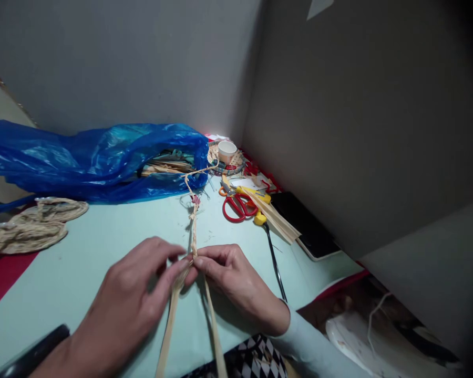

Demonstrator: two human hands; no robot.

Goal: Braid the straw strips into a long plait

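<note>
The grip of the left hand (pixel 137 289) pinches the pale braided cord (pixel 194 231), and the right hand (pixel 240 283) pinches it just beside, over the near middle of the worktop (pixel 114 226). 2 loose strips (pixel 215 328) trail nearward. Far left lies a blue bag (pixel 94 157); red-handled scissors (pixel 233 210) lie right of the braid.

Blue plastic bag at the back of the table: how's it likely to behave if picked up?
Likely floppy: the blue plastic bag looks creased and slumped. Probably somewhat slippery, given its glossy surface. The strips inside might slide out, since its mouth gapes.
</note>
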